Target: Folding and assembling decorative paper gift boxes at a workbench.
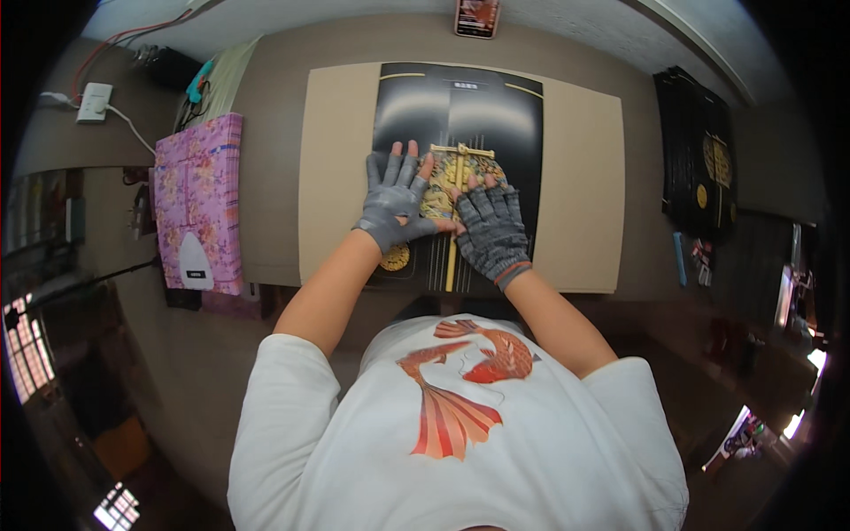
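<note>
Two hands in grey fingerless gloves, the left hand (396,202) and the right hand (491,228). One black printed sheet (456,111) with gold patterns, on one tan board (580,177). One stack of pink patterned paper (199,190). One stack of black sheets (699,159) at the right. One phone (478,18) at the bench's (274,133) far edge. One white wall socket (94,101).

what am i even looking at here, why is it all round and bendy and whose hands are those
There is one picture, from a wide fisheye camera on a person's head, looking down; that bends straight edges. The left hand and right hand, in grey fingerless gloves, press flat on a black sheet with gold patterns, which lies on a tan board on the table. Neither hand grips anything. A pink floral stack sits to the left, dark sheets to the right.
</note>
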Demonstrator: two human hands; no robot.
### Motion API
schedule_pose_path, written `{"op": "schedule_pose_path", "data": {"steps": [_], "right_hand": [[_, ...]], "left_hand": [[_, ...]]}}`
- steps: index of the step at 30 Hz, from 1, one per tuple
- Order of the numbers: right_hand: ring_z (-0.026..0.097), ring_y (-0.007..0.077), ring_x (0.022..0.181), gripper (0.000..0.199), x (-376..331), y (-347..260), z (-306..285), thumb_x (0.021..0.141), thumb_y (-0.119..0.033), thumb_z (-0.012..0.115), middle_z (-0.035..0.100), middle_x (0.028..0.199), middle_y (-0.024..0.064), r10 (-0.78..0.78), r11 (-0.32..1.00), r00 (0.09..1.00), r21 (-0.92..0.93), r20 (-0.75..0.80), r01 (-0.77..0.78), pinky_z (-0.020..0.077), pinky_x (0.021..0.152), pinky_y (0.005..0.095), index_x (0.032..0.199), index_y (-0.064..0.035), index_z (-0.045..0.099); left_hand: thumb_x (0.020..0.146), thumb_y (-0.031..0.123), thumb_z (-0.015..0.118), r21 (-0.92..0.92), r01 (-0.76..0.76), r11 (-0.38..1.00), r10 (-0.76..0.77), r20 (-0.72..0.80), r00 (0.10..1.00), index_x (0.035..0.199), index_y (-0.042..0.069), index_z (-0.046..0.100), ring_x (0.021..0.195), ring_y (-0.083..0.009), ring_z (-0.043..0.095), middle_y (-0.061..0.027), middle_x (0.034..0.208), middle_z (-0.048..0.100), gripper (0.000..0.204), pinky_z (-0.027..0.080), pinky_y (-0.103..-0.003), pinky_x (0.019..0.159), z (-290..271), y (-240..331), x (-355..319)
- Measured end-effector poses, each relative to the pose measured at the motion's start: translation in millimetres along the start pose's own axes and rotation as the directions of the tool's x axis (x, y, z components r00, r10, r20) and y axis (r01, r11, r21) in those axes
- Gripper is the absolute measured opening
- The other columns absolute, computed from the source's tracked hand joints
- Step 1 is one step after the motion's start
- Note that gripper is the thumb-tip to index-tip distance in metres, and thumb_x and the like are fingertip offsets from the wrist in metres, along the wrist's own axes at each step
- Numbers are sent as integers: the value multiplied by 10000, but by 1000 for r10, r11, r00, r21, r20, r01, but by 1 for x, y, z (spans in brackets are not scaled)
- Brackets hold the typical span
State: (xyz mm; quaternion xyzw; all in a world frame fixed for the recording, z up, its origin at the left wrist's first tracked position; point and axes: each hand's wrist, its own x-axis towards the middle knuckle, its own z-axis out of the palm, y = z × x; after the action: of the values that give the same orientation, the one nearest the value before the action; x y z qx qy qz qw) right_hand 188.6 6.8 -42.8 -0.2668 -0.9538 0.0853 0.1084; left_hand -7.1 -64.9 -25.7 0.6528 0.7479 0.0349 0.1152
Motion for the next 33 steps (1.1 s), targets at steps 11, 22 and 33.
{"op": "schedule_pose_path", "data": {"steps": [11,22,33], "right_hand": [[292,363,1375,572,9,-2,-2,820,-295,588,381,1451,159,1,997,995,74,98,-8,166,1112,579,1365,-163,475],[299,359,1372,604,12,0,3,801,-330,640,378,1455,147,27,997,995,71,101,-35,176,1109,583,1366,-187,479],[303,340,1370,556,0,0,5,865,-343,565,380,1456,128,4,999,1000,-54,28,-3,160,1125,555,1386,-189,445]], "left_hand": [[839,700,403,216,158,964,-73,-354,932,1471,71,248,1427,-313,194,-175,1530,231,905,134,-639,1079,-1,-108,139],[912,613,351,202,282,938,-203,-341,918,1502,123,171,1450,-303,90,-143,1564,134,788,48,-670,1088,-19,-116,192],[678,715,551,77,-236,969,244,-122,962,1445,88,320,1404,-332,253,-162,1514,279,1017,152,-741,992,12,-33,-113]]}}
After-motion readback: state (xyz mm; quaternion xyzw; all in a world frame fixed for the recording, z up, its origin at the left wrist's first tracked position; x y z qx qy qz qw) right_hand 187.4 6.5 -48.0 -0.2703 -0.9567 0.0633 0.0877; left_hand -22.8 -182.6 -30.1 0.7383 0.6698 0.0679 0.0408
